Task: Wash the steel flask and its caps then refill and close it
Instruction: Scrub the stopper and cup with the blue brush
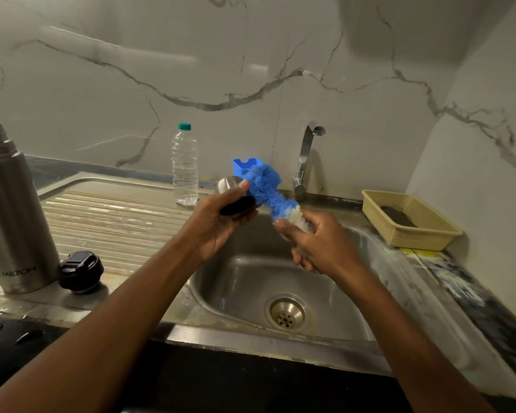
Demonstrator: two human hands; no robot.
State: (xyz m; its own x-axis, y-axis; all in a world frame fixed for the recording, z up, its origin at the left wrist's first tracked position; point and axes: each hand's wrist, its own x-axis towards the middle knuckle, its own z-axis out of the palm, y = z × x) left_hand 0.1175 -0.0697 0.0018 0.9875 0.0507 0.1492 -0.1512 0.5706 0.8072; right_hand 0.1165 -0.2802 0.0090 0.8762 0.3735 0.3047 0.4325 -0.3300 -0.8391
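1. Head view: your left hand gripped the flask's steel outer cap over the sink basin, fingers curled round it, its dark inside tilted toward you.
2. Your right hand clenched the white lower end of a blue-and-white bottle brush — its blue bristles lay against the cap's side, just beside your left fingertips.
3. The steel flask stood upright and uncapped at the left edge of the ribbed draining board, well apart from both hands.
4. The black inner stopper sat on the board just beside the flask's base.
5. A clear plastic water bottle with a green lid stood at the back of the board.
6. The tap rose behind the basin — a blue holder stood to its left, partly hidden by the brush.
7. A cream plastic basket holding something dark rested on the counter to the right.
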